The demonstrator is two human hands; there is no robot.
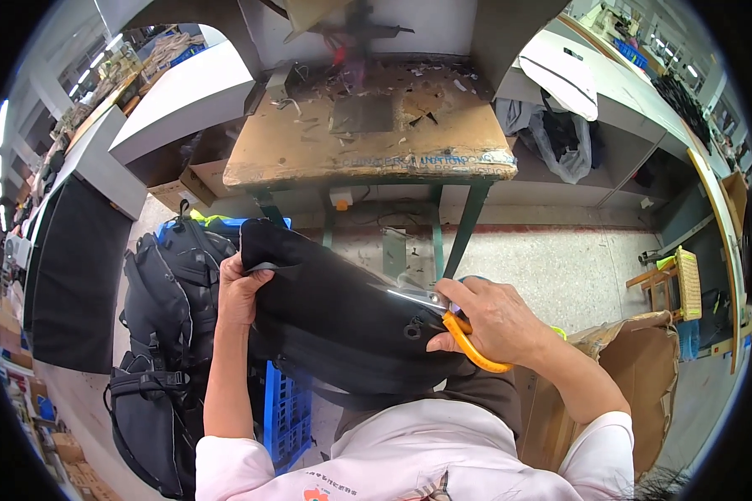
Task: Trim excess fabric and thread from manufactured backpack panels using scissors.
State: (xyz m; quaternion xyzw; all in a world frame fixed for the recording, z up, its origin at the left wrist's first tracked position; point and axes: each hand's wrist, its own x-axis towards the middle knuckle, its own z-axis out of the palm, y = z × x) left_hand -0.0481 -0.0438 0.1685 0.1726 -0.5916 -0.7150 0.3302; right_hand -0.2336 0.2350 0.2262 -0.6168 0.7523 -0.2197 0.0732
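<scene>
Across my lap lies a black fabric bag (334,292), its upper left end raised. My left hand (241,290) is closed on that end, pinching the edge with a thin dark strip under the thumb. In my right hand (495,321) is a pair of scissors (474,346) with orange handles. Their metal blades point left along the bag's far edge; whether they touch the cloth I cannot tell. A small dark round fitting (412,327) sits on the bag near the scissors.
Black backpacks (154,284) are piled at my left, by a blue plastic crate (287,413). Ahead stands a worn wooden worktable (309,154) with scraps on top and green legs. A cardboard box (635,384) is at my right, with a small wooden stool (685,284) beyond it.
</scene>
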